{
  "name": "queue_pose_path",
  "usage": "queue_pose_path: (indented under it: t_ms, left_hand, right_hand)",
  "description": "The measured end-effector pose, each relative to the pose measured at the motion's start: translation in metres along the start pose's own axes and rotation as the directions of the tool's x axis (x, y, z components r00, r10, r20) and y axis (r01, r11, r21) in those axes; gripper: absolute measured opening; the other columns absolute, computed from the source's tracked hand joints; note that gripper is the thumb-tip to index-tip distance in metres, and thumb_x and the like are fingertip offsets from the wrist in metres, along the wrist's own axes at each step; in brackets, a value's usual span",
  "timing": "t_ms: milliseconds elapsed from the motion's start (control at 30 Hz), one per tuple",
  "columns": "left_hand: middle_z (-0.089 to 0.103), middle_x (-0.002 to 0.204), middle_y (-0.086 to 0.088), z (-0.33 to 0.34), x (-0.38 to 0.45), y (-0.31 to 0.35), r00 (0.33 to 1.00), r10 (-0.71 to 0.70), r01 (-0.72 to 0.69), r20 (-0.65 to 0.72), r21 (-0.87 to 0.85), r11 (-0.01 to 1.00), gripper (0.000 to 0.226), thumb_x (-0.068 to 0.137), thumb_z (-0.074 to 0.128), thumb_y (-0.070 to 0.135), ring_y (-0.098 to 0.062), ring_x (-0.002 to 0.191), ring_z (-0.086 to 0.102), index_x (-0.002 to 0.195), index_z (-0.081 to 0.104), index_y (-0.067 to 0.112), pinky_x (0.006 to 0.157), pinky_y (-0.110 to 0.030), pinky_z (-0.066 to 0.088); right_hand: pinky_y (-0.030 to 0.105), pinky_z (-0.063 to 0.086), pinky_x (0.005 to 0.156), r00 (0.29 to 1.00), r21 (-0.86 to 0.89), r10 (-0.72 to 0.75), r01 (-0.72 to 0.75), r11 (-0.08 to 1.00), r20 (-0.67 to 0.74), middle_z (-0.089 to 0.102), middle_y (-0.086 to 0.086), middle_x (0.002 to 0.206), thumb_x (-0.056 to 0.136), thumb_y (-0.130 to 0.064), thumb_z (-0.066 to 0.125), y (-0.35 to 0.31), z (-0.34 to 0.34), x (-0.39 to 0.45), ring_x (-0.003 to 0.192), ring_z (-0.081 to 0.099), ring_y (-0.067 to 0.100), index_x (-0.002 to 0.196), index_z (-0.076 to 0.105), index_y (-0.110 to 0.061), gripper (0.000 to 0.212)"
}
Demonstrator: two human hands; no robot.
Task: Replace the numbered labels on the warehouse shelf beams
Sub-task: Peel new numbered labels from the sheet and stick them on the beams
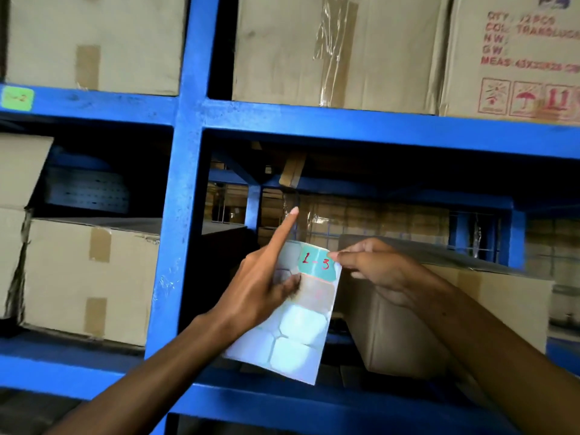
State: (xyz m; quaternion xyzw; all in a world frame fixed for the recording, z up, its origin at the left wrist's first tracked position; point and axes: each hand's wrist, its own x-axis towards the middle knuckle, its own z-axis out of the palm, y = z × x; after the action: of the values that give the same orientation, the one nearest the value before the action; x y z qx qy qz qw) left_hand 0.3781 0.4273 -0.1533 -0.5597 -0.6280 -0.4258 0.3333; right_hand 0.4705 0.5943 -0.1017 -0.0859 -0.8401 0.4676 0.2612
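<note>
Two bare arms show, with no sleeves, gloves, rings or watch on them, and the left hand [260, 290] and right hand [376, 271] each have short, plain nails with no paint.

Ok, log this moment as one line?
step: peeling | left hand: holds white label backing sheet | right hand: pinches teal "1-3" sticker | blue shelf beam: unlabelled

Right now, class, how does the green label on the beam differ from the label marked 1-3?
The green label is stuck to the blue beam; the 1-3 label sits on the backing sheet, pinched by the right hand. One is lime, the other teal. Both are handwritten.
</note>
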Motion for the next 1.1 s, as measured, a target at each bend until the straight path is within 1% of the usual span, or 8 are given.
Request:
queue_pose_path:
  t_ms: [100, 200, 367, 500, 600, 700, 933, 1100]
  left_hand:
    - [0.061, 0.120, -0.001, 0.000, 0.000, 0.004, 0.999, 0.015, -0.016, 0.029, 0.049, 0.999, 0.097, 0.085, 0.066, 0.017, -0.003, 0.091, 0.062, 0.143, -0.005, 0.051, 0.078, -0.020, 0.052]
    - [0.054, 0.123, -0.006, -0.001, 0.000, 0.011, 0.991, 0.084, -0.112, 0.102, 0.306, 0.945, 0.106, 0.086, 0.059, 0.009, -0.021, 0.100, 0.059, 0.137, -0.023, 0.052, 0.085, -0.043, 0.052]
    - [0.049, 0.108, -0.004, -0.003, 0.001, 0.019, 0.989, 0.122, -0.148, 0.087, 0.463, 0.874, 0.111, 0.083, 0.057, 0.005, -0.023, 0.085, 0.054, 0.135, -0.033, 0.045, 0.075, -0.044, 0.051]
    - [0.062, 0.098, 0.013, -0.008, 0.005, 0.018, 0.999, -0.027, 0.030, -0.039, 0.086, 0.996, 0.107, 0.080, 0.062, 0.001, -0.011, 0.080, 0.063, 0.141, -0.009, 0.054, 0.073, -0.021, 0.052]
    - [0.062, 0.080, 0.041, -0.009, 0.009, 0.011, 0.991, -0.072, 0.061, -0.114, -0.095, 0.994, 0.109, 0.075, 0.071, -0.004, 0.017, 0.071, 0.059, 0.146, 0.002, 0.042, 0.060, 0.005, 0.039]
    - [0.063, 0.075, 0.036, -0.011, 0.008, 0.008, 0.983, -0.102, 0.074, -0.152, -0.176, 0.982, 0.113, 0.070, 0.076, -0.003, 0.018, 0.070, 0.060, 0.145, 0.006, 0.047, 0.059, 0.004, 0.040]
    - [0.062, 0.109, 0.012, -0.013, 0.004, 0.013, 0.986, -0.039, 0.022, -0.161, -0.106, 0.994, 0.103, 0.080, 0.073, 0.018, 0.005, 0.088, 0.056, 0.143, -0.001, 0.051, 0.072, 0.004, 0.036]
    - [0.055, 0.114, -0.006, -0.014, -0.002, 0.018, 0.995, 0.016, -0.012, -0.098, 0.041, 0.999, 0.106, 0.083, 0.058, -0.001, -0.024, 0.081, 0.059, 0.139, -0.011, 0.057, 0.076, -0.047, 0.053]
  right_hand:
    - [0.027, 0.041, 0.083, 0.999, -0.035, 0.023, -0.021, 0.999, 0.047, 0.069, -0.005, 0.075, 0.088, -0.021, 0.059, 0.001, -0.005, -0.001, 0.081, 0.055, 0.004, 0.070, 0.065, -0.008, 0.023]
    - [0.033, 0.036, 0.098, 0.997, -0.073, 0.045, -0.040, 0.996, 0.067, 0.070, 0.006, 0.098, 0.087, -0.023, 0.060, -0.001, -0.009, -0.001, 0.105, 0.053, 0.014, 0.082, 0.064, -0.007, 0.017]
    - [0.026, 0.041, 0.079, 0.997, -0.058, 0.051, -0.047, 0.997, 0.065, 0.067, 0.015, 0.108, 0.086, -0.023, 0.062, -0.011, -0.009, -0.007, 0.114, 0.053, 0.023, 0.107, 0.057, 0.002, 0.033]
    - [0.033, 0.044, 0.086, 1.000, -0.084, -0.017, 0.016, 0.996, -0.004, 0.072, 0.009, 0.099, 0.087, -0.026, 0.059, -0.014, -0.007, -0.011, 0.106, 0.059, 0.022, 0.096, 0.065, 0.001, 0.029]
    - [0.022, 0.046, 0.065, 0.994, -0.080, -0.107, 0.104, 0.991, -0.035, 0.074, 0.006, 0.087, 0.086, -0.025, 0.063, -0.017, -0.001, -0.018, 0.083, 0.063, 0.016, 0.085, 0.066, 0.002, 0.027]
    - [0.013, 0.052, 0.050, 0.976, -0.068, -0.194, 0.188, 0.980, -0.096, 0.065, 0.001, 0.091, 0.084, -0.016, 0.065, -0.016, 0.007, -0.022, 0.078, 0.063, 0.011, 0.081, 0.054, -0.001, 0.019]
    - [0.032, 0.054, 0.078, 0.798, -0.405, -0.434, 0.264, 0.876, -0.419, 0.050, -0.001, 0.100, 0.081, -0.012, 0.067, -0.016, 0.030, -0.027, 0.104, 0.048, 0.016, 0.065, 0.050, -0.022, 0.026]
    - [0.012, 0.043, 0.047, 0.874, -0.245, -0.292, 0.207, 0.947, -0.390, 0.066, 0.006, 0.078, 0.080, -0.011, 0.069, -0.022, 0.036, -0.025, 0.071, 0.063, 0.012, 0.064, 0.054, -0.015, 0.022]
